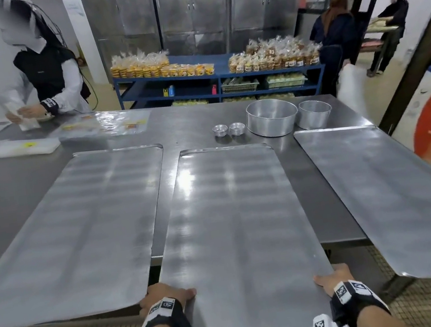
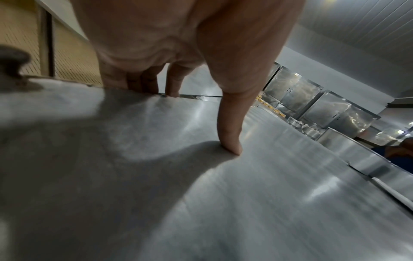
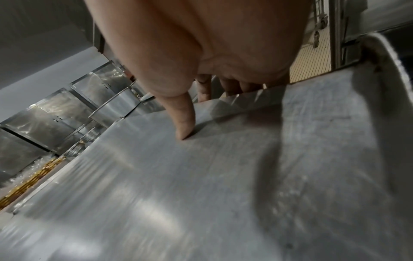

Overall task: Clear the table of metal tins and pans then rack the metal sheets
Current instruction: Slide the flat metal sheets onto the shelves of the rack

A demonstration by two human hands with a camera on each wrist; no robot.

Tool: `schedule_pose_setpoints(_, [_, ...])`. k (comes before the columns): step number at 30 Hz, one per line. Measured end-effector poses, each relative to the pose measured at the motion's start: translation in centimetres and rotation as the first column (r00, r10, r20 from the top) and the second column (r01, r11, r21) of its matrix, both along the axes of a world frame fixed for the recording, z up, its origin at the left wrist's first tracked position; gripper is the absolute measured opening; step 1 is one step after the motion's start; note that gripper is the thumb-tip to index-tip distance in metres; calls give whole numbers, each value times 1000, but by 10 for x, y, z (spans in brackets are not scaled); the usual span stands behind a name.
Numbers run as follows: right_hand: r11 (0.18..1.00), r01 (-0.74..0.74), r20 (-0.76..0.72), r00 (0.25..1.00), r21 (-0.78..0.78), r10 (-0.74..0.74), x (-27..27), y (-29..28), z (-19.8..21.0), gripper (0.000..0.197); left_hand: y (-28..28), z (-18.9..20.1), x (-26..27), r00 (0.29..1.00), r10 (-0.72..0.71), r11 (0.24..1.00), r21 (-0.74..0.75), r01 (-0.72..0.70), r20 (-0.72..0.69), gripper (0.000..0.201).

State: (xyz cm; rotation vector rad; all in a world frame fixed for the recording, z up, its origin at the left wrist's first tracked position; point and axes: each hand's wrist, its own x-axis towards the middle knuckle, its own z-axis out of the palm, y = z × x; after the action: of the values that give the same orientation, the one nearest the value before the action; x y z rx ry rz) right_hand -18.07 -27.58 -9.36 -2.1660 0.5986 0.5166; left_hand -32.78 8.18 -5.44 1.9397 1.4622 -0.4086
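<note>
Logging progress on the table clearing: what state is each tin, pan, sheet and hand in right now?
Middle sheet: gripped at both long edges, near end past the table edge.
Left sheet: flat, untouched.
Right sheet: flat, untouched.
Big pan: upright on the table.
Small pan: upright.
Tins: two stacks.
Left hand: gripping.
Right hand: gripping.

Steel table (image 1: 197, 121) carries three metal sheets side by side: left sheet (image 1: 72, 226), middle sheet (image 1: 235, 230), right sheet (image 1: 397, 192), all overhanging near edge. Beyond the sheets: two stacks of small fluted tins (image 1: 228, 129), large round pan (image 1: 271, 117), smaller round pan (image 1: 315, 112) just beside it. Far left: clear plastic bags (image 1: 102, 124), perhaps with labels; blurred.
</note>
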Motion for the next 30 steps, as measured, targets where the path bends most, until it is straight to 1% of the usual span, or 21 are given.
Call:
schedule_pose_setpoints(2, [998, 11, -28, 1000, -62, -13, 2, -1, 1, 37, -7, 0, 0, 999, -4, 1000, 29, 6, -51, 95])
schedule_pose_setpoints(3, [994, 10, -34, 999, -107, -13, 4, 0, 6, 35, -6, 1, 1, 998, 3, 999, 54, 0, -60, 94])
schedule_pose_setpoints(5, [986, 62, -54, 996, -152, -71, 11, 2, 14, 29, -6, 8, 5, 999, 3, 998, 67, 0, -41, 83])
schedule_pose_setpoints(8, [989, 48, -68, 996, -139, -57, 21, 6, 15, 22, -2, 11, 13, 1000, 16, 1000, -9, -16, 6, 74])
schedule_pose_setpoints(9, [991, 50, -52, 997, -125, -56, 23, 8, 13, 23, -4, 14, 15, 999, 23, 1000, -20, -22, 23, 73])
schedule_pose_setpoints(11, [990, 68, -2, 998, -127, -69, 25, 10, 8, 36, -9, 19, 19, 995, 74, 997, -27, -73, 60, 81])
schedule_pose_setpoints(12, [989, 76, -13, 997, -130, -79, 23, 11, 10, 42, -11, 20, 21, 992, 101, 995, -17, -100, 70, 88])
schedule_pose_setpoints(13, [988, 61, -45, 997, -140, -68, 23, 12, 9, 40, -14, 20, 21, 992, 107, 994, 0, -107, 69, 91])
schedule_pose_setpoints(14, [987, 68, -53, 996, -149, -76, 26, 12, 7, 38, -15, 20, 21, 992, 104, 994, 14, -105, 65, 87])
schedule_pose_setpoints(15, [985, 79, -54, 995, -152, -88, 28, 13, 6, 40, -16, 19, 20, 995, 74, 996, 34, -77, 61, 77])
schedule_pose_setpoints(16, [987, 75, -63, 994, -145, -85, 26, 17, 12, 45, -17, 20, 20, 998, 42, 998, 51, -45, 54, 64])
schedule_pose_setpoints(17, [986, 84, -67, 993, -141, -94, 26, 19, 14, 49, -17, 22, 19, 999, 20, 998, 54, -23, 48, 57])
schedule_pose_setpoints(18, [985, 72, -70, 994, -160, -84, 24, 20, 16, 48, -17, 24, 19, 999, 4, 999, 52, -6, 35, 58])
schedule_pose_setpoints(21, [984, 41, -64, 997, -171, -53, 21, 22, 26, 44, -19, 33, 18, 1000, -14, 998, 60, 14, -3, 75])
schedule_pose_setpoints(24, [978, 105, -47, 992, -179, -116, 22, 19, 30, 51, -20, 34, 15, 999, -30, 998, 52, 31, -19, 77])
schedule_pose_setpoints(25, [976, 90, -70, 992, -199, -106, 23, 16, 29, 48, -19, 34, 10, 999, -38, 999, 34, 39, -38, 80])
schedule_pose_setpoints(27, [980, 12, -160, 986, -199, -44, 21, 6, 32, 33, -14, 28, 1, 997, -49, 998, -28, 47, -64, 86])
schedule_pose_setpoints(29, [959, -196, -293, 947, -206, 131, 15, -5, 44, 23, -9, 21, -10, 996, -69, 990, -128, 61, -62, 83])
schedule_pose_setpoints(30, [942, -261, -327, 927, -212, 183, 14, -9, 52, 21, -8, 19, -14, 996, -79, 988, -138, 72, -43, 84])
